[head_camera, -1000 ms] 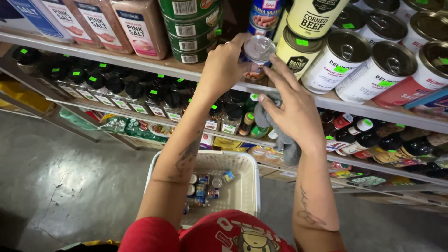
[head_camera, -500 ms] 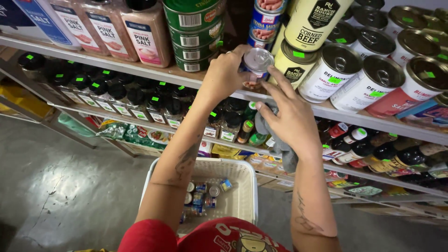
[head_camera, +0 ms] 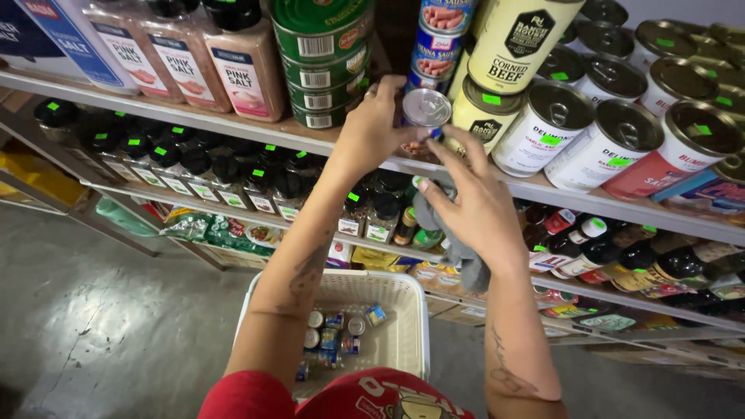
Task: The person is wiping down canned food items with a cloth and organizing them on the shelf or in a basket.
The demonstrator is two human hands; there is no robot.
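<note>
Crowded store shelf [head_camera: 233, 128]; left hand [head_camera: 372, 128] gripped small can [head_camera: 423, 112], label hidden; right hand [head_camera: 473, 209] clutched grey cloth [head_camera: 458, 248], fingers [head_camera: 458, 147] touching can.

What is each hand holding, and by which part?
Left hand grips a small can by its side; right hand holds a grey cloth against its palm.

Bright even overhead light, glare on tin lids [head_camera: 425, 107], wide-angle bending at edges, perhaps slight blur
</note>
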